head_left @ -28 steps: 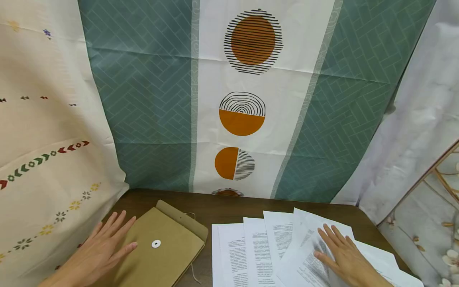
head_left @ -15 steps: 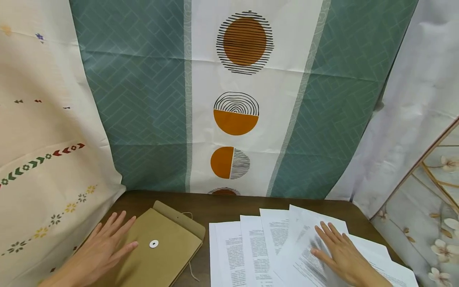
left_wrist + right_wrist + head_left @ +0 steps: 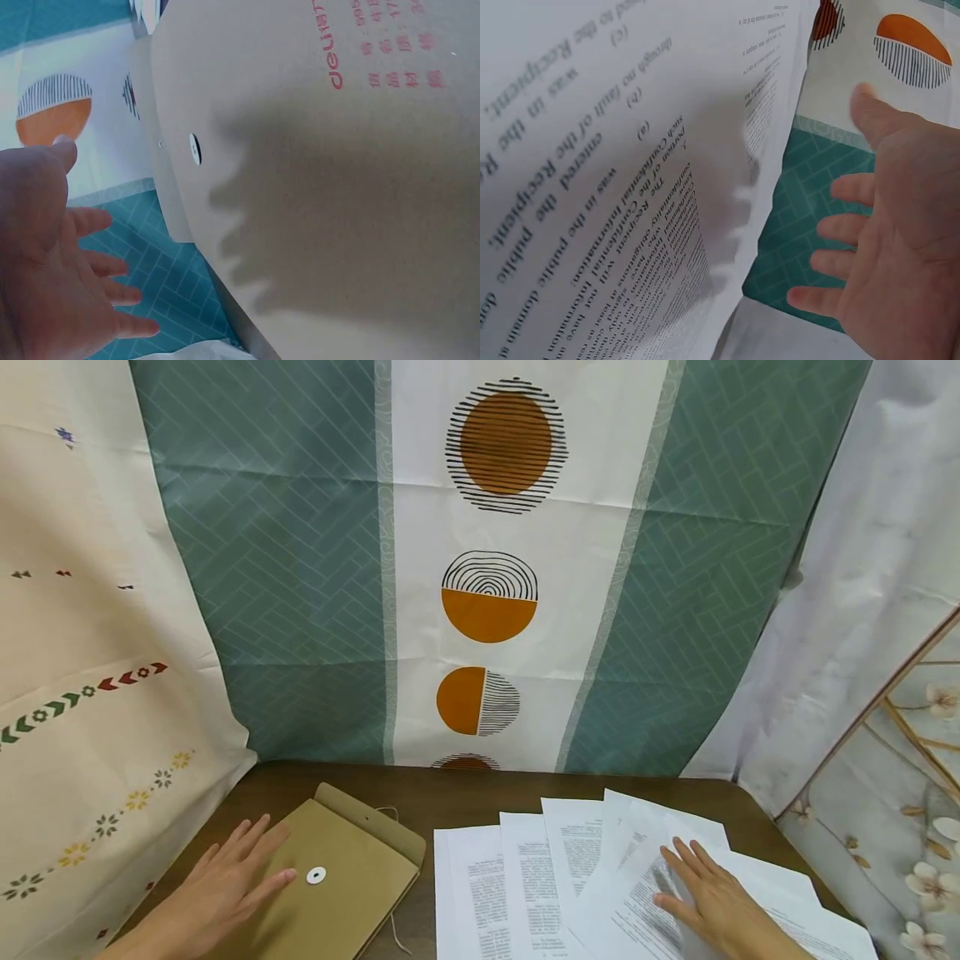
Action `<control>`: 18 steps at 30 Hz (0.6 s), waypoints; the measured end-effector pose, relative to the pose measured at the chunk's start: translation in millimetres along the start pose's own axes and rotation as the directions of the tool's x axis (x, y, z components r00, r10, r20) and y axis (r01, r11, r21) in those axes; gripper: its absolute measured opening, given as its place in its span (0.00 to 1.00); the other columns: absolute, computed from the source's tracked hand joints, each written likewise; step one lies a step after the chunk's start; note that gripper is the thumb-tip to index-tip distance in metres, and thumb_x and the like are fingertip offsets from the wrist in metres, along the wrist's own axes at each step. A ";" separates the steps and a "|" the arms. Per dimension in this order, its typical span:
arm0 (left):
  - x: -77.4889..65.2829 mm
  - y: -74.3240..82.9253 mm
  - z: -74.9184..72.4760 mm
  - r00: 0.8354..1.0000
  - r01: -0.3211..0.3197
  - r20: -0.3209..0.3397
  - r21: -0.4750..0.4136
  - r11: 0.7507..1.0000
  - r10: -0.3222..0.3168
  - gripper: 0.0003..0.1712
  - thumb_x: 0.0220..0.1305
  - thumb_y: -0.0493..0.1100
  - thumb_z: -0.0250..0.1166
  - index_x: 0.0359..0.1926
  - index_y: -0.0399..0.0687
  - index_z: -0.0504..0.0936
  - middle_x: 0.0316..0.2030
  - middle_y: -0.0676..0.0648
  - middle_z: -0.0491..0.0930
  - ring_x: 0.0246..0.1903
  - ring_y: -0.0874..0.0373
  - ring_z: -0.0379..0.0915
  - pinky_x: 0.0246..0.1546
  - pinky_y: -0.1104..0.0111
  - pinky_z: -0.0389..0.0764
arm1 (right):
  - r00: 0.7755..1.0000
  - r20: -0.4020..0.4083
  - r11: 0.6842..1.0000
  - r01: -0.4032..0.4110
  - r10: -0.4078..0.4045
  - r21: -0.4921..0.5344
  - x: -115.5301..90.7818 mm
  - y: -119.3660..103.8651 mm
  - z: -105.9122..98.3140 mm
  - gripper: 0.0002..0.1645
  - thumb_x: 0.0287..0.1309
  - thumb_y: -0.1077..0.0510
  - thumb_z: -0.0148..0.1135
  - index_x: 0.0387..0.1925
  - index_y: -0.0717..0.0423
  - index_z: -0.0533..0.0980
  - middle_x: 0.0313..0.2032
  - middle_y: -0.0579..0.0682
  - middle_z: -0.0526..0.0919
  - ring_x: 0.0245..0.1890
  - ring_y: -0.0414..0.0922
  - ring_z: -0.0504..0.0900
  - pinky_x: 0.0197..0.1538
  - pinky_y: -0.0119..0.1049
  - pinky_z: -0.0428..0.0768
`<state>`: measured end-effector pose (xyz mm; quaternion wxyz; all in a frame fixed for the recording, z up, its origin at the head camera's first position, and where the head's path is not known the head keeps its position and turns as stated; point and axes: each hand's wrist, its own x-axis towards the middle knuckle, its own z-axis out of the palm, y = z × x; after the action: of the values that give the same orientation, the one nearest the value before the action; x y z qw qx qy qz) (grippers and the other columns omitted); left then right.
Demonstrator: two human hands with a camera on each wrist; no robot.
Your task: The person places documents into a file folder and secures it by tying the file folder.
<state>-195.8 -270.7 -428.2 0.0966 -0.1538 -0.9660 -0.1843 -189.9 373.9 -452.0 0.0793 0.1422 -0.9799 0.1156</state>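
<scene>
A brown paper document envelope lies on the left of the table, its flap folded open at the far end and a white round button on its face. Over its left side hovers my left hand, fingers spread; in the left wrist view it casts a shadow on the envelope, which bears red print. To the right, several printed sheets are fanned out, overlapping. Above them my right hand is held with spread fingers, its shadow falling on the paper in the right wrist view. Neither hand holds anything.
The dark wooden table ends at a green and white curtain behind. A cream patterned cloth hangs along the left, and a floral cloth along the right. A thin string trails from the envelope.
The head view has shifted slightly, so the curtain and table appear a little further left. Both hands stay spread over the envelope and sheets; the left has dipped slightly.
</scene>
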 end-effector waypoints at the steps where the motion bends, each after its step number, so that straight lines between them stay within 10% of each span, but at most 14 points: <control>1: 0.6 1.7 1.5 1.000 -0.002 0.005 0.008 1.000 0.002 0.35 0.72 0.58 0.63 0.68 0.38 0.74 0.71 0.25 0.63 0.68 0.21 0.56 0.55 0.26 0.59 | 1.000 0.020 1.000 -0.005 0.005 -0.012 -0.5 1.0 -1.0 0.42 0.65 0.38 0.66 0.66 0.67 0.73 0.67 0.73 0.70 0.69 0.74 0.64 0.63 0.69 0.68; 9: 11.3 12.1 7.0 0.997 -0.073 0.034 0.075 0.994 0.071 0.27 0.68 0.58 0.67 0.57 0.42 0.83 0.59 0.36 0.79 0.57 0.38 0.78 0.52 0.41 0.77 | 0.992 0.115 0.998 -0.049 0.053 -0.032 -0.9 16.7 -12.6 0.34 0.61 0.43 0.71 0.56 0.66 0.80 0.57 0.66 0.80 0.59 0.67 0.77 0.57 0.63 0.75; 18: 29.8 29.9 23.9 0.989 -0.141 0.040 0.063 0.988 0.139 0.21 0.64 0.52 0.72 0.51 0.44 0.86 0.49 0.46 0.84 0.51 0.44 0.81 0.52 0.48 0.79 | 0.969 0.208 0.991 -0.130 0.131 -0.019 -7.2 67.1 -29.7 0.31 0.57 0.50 0.75 0.52 0.71 0.79 0.48 0.63 0.84 0.51 0.67 0.80 0.53 0.64 0.77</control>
<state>-216.8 -227.2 -433.1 0.0969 -0.2213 -0.9599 -0.1423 -199.4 445.7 -438.5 -0.0317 0.0886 -0.9903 0.1024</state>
